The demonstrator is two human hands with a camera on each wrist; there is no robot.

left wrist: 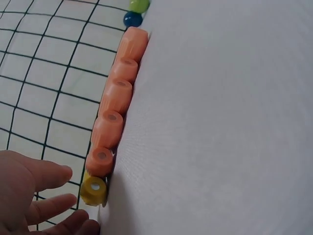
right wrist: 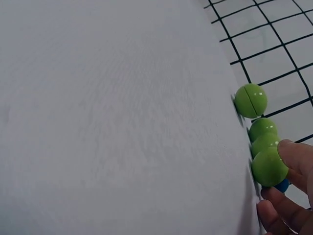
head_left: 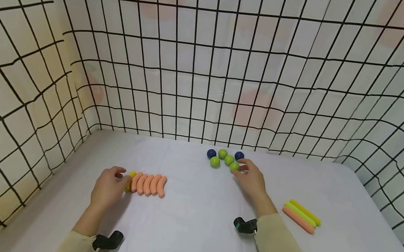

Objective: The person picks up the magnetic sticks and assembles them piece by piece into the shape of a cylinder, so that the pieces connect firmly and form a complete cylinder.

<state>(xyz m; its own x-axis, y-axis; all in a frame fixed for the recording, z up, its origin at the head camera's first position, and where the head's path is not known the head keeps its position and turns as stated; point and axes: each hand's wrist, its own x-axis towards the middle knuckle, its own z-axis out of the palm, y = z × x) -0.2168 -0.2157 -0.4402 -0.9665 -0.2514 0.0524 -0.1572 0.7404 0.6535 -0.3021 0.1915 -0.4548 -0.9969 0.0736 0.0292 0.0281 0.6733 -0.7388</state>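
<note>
My left hand (head_left: pixel 110 184) is beside a yellow curved piece (left wrist: pixel 93 190) at the left end of a row. Its fingers are loosely bent and spread, with a gap to the piece in the left wrist view. Several orange curved, sausage-like pieces (head_left: pixel 147 184) continue the row to the right. At the back of the table, the thumb and fingers of my right hand (head_left: pixel 252 180) pinch a glossy green ball (right wrist: pixel 270 167). More green balls (head_left: pixel 222 154) lie close by, with one dark blue ball (head_left: pixel 211 154) to their left and another (head_left: pixel 239 156) behind my fingers.
Three straight sticks, one yellow (head_left: pixel 305 212), one lime (head_left: pixel 300 214) and one orange (head_left: pixel 298 219), lie together on the right. A black wire grid (head_left: pixel 209 75) encloses the white table (head_left: pixel 190 236) at the back and sides. Each wrist carries a small black camera.
</note>
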